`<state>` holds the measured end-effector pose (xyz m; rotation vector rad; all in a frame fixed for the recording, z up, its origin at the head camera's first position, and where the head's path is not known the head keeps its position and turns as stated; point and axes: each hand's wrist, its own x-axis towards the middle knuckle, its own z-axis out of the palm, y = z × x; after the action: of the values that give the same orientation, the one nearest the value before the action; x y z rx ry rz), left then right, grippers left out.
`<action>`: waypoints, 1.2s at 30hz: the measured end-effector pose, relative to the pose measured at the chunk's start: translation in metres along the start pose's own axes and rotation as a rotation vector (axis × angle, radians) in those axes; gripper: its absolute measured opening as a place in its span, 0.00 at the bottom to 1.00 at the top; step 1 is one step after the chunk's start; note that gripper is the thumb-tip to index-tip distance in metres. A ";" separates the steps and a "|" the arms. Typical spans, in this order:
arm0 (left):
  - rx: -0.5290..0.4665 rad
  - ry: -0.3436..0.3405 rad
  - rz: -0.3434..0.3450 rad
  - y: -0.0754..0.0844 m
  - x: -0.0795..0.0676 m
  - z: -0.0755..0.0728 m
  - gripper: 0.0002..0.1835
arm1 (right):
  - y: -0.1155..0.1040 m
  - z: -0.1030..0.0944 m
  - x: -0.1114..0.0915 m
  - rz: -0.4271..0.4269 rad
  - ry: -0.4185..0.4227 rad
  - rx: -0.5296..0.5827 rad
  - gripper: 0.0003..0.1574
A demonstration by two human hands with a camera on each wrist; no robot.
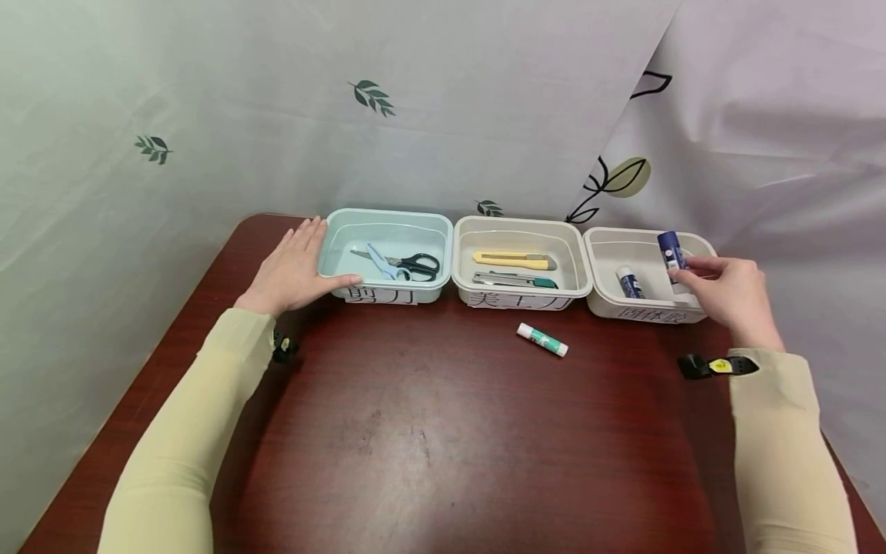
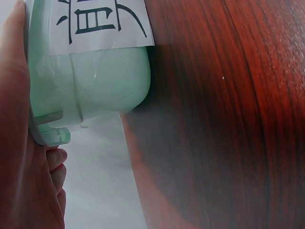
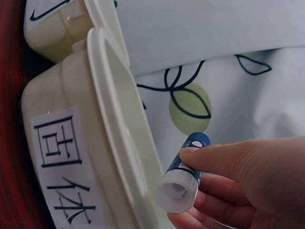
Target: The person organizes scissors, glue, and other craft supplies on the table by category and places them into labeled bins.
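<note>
My right hand (image 1: 735,292) pinches a blue glue stick (image 1: 670,251) with a white end between thumb and fingers, over the right-hand cream box (image 1: 601,296). In the right wrist view the glue stick (image 3: 183,174) is tilted beside that box's rim. Another blue glue stick (image 1: 629,282) lies inside the box. My left hand (image 1: 294,265) rests on the left side of the light-blue box (image 1: 432,288), fingers straight and thumb along the front rim. Scissors with black handles (image 1: 418,265) and light-blue scissors (image 1: 382,261) lie in it.
Between these two boxes stands another cream box (image 1: 581,269), holding a yellow utility knife (image 1: 514,260) and a grey-and-green one (image 1: 515,280). A green-and-white glue stick (image 1: 543,339) lies on the dark red table (image 1: 443,431) before it. Patterned cloth (image 1: 277,100) hangs behind.
</note>
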<state>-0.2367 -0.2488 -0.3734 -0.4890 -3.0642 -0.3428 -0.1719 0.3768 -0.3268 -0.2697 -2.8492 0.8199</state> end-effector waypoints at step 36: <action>-0.011 0.009 0.005 0.000 -0.001 0.000 0.66 | -0.005 0.001 -0.009 0.047 0.001 0.052 0.45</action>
<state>-0.2358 -0.2492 -0.3731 -0.4933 -3.0533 -0.3605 -0.1638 0.3707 -0.3258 -0.3307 -2.8263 0.9005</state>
